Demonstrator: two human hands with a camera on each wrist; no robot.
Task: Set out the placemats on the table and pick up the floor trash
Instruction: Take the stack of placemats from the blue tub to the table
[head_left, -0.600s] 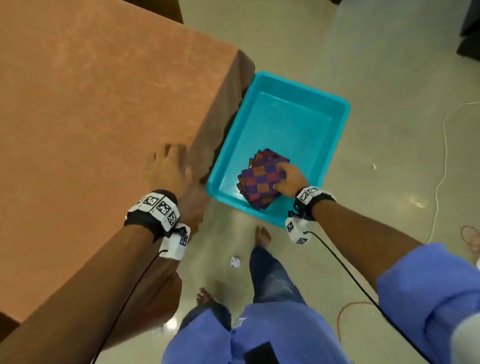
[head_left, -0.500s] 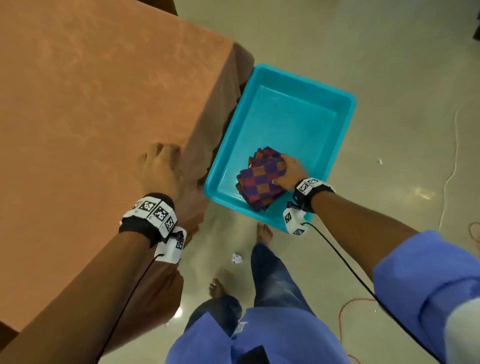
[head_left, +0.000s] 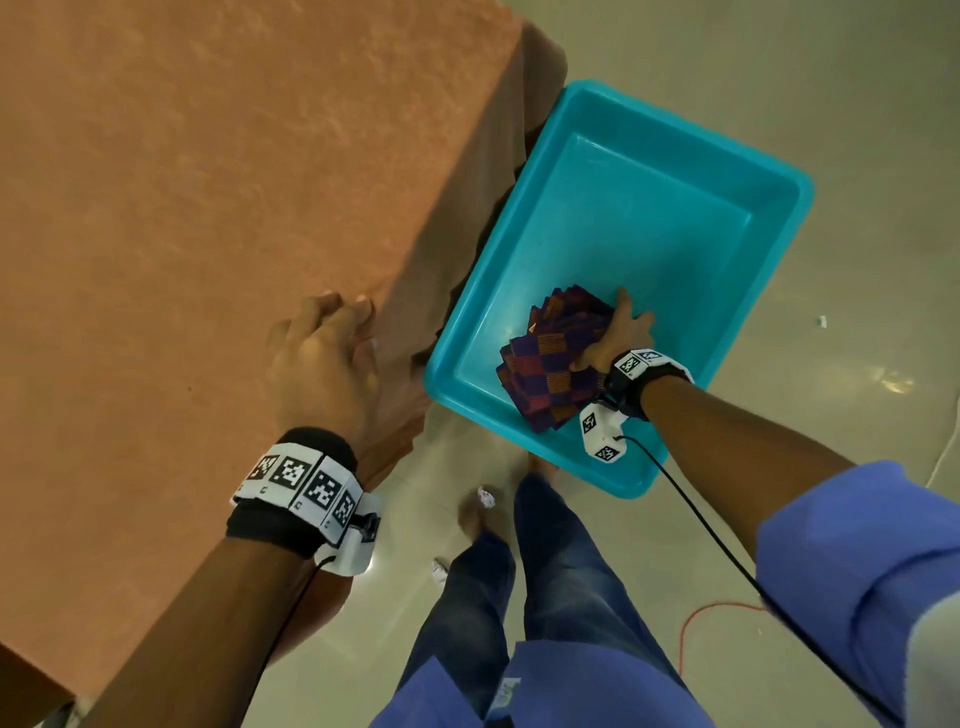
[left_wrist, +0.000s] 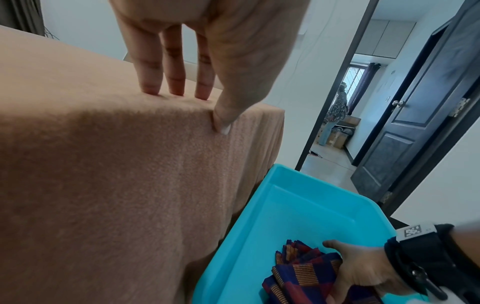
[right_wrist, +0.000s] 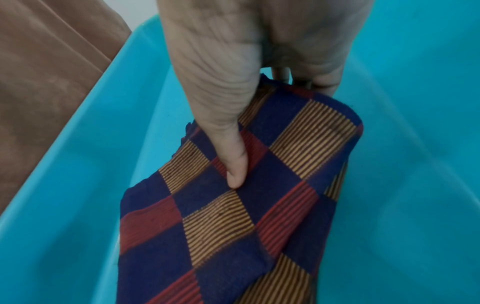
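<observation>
A stack of checked placemats (head_left: 550, 358) in blue, red and orange lies in the near corner of a turquoise bin (head_left: 675, 171) on the floor. My right hand (head_left: 615, 335) grips the stack's right edge, thumb on top and fingers underneath; the right wrist view shows the thumb pressed on the top placemat (right_wrist: 233, 205). My left hand (head_left: 324, 340) rests with straight fingers on the edge of the table (head_left: 182, 234), covered in an orange-brown cloth; its fingertips (left_wrist: 176, 90) touch the cloth. Two crumpled paper scraps (head_left: 487, 496) (head_left: 440, 567) lie on the floor by my feet.
The bin (left_wrist: 298, 207) stands tight against the table's draped side. Another small white scrap (head_left: 822, 322) lies on the floor right of the bin. A red cord (head_left: 711, 616) loops on the floor near my right leg. An open doorway (left_wrist: 335, 115) with a person beyond shows in the left wrist view.
My right hand has shifted along the placemats' edge and closed its grip on the stack, with the edge lifted slightly. My left hand stays on the table edge.
</observation>
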